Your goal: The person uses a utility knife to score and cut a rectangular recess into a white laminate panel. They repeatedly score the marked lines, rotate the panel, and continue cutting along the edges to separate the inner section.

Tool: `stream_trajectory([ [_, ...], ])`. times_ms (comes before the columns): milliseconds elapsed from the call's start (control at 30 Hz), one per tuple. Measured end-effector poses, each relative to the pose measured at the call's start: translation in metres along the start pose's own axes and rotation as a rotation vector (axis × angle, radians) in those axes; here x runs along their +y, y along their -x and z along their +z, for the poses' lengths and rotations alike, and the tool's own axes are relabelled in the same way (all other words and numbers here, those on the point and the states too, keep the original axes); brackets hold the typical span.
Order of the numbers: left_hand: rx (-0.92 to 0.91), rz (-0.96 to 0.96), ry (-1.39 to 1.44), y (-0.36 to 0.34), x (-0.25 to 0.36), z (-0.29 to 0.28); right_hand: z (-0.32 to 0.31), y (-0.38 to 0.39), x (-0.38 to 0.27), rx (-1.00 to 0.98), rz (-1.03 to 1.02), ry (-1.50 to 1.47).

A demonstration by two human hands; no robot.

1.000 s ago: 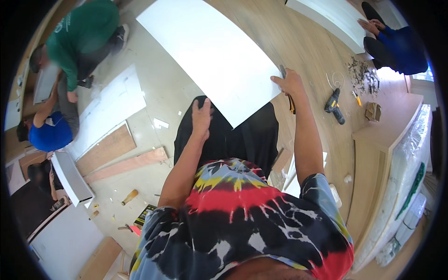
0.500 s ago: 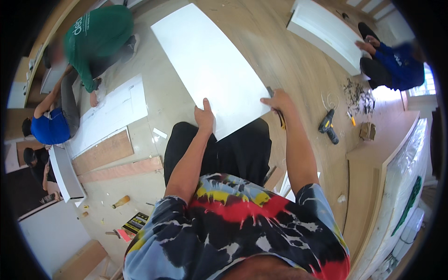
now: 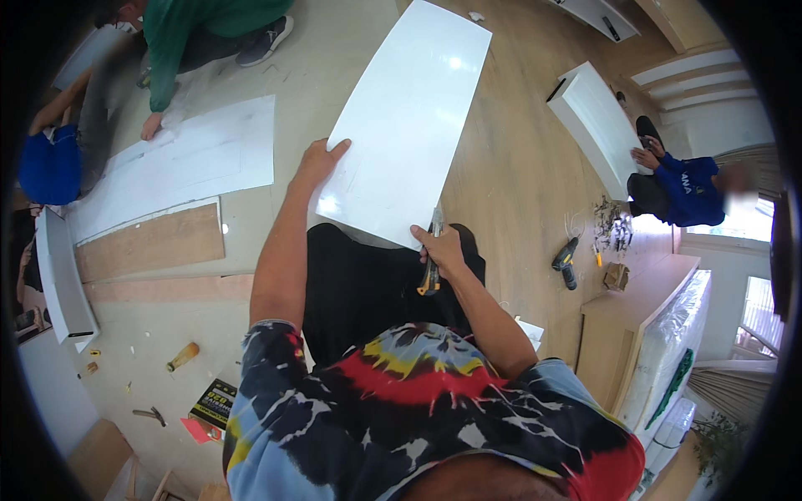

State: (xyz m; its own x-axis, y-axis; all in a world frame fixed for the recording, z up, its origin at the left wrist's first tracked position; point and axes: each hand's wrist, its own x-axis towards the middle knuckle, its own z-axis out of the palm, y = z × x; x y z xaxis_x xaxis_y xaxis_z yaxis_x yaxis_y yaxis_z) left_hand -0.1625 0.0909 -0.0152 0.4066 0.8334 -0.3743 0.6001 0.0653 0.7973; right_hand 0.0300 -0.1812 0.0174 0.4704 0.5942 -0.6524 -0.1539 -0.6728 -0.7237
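A long glossy white panel (image 3: 411, 117) lies on the wooden floor in front of me, its near end over my black-trousered knees. My left hand (image 3: 317, 163) presses flat on the panel's left edge near the close corner, fingers spread. My right hand (image 3: 440, 249) grips a yellow and grey utility knife (image 3: 432, 265) at the panel's near right corner, blade end pointing up along the edge.
A person in green (image 3: 205, 25) kneels over white sheets (image 3: 180, 163) at upper left; a blue-clad person (image 3: 50, 163) is at far left. Another in blue (image 3: 681, 188) sits by a white panel (image 3: 597, 117). A drill (image 3: 565, 260), hammer (image 3: 182, 356) and wooden boards (image 3: 150, 242) lie about.
The panel has swung from slanting up-left to slanting up-right. My right hand has slid from the right edge down to the near corner with the knife; my left hand stays on the left edge.
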Motion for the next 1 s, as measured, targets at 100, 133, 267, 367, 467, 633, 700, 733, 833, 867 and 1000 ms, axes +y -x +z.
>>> stream_trajectory([
  [100, 0.188, 0.06, -0.239, 0.004, -0.003, -0.015, 0.004, -0.023, -0.023, 0.162, -0.134, -0.328],
  [133, 0.288, 0.072, -0.235, 0.022, -0.014, -0.019, -0.006, -0.034, -0.04, 0.193, -0.133, -0.411],
  [267, 0.752, 0.196, -0.213, 0.099, -0.046, -0.007, -0.074, -0.163, -0.084, 0.294, -0.328, -0.354],
  [367, 0.586, -0.325, 0.223, 0.17, -0.041, 0.049, -0.102, -0.226, -0.125, 0.218, -0.267, -0.274],
  [467, 0.283, -0.547, 0.86, 0.196, -0.011, 0.101, -0.088, -0.264, -0.149, 0.08, -0.191, -0.092],
  [633, 0.396, -0.327, 0.912, 0.161, -0.022, 0.131, -0.069, -0.274, -0.142, -0.102, -0.104, -0.394],
  [700, 0.345, -0.397, 0.972, 0.161, -0.006, 0.115, -0.065, -0.261, -0.139, -0.104, -0.085, -0.457],
  [733, 0.32, -0.424, 1.004, 0.161, 0.0, 0.104, -0.062, -0.255, -0.131, -0.078, -0.096, -0.465],
  [833, 0.311, -0.282, 0.846, 0.14, -0.032, 0.081, -0.076, -0.253, -0.11, 0.005, -0.151, -0.433],
  [867, 0.307, -0.275, 0.752, 0.136, -0.03, 0.064, -0.08, -0.243, -0.096, 0.031, -0.134, -0.421],
  [1000, 0.465, -0.172, 0.768, 0.096, -0.039, 0.006, -0.048, -0.183, -0.068, 0.186, -0.063, -0.608],
])
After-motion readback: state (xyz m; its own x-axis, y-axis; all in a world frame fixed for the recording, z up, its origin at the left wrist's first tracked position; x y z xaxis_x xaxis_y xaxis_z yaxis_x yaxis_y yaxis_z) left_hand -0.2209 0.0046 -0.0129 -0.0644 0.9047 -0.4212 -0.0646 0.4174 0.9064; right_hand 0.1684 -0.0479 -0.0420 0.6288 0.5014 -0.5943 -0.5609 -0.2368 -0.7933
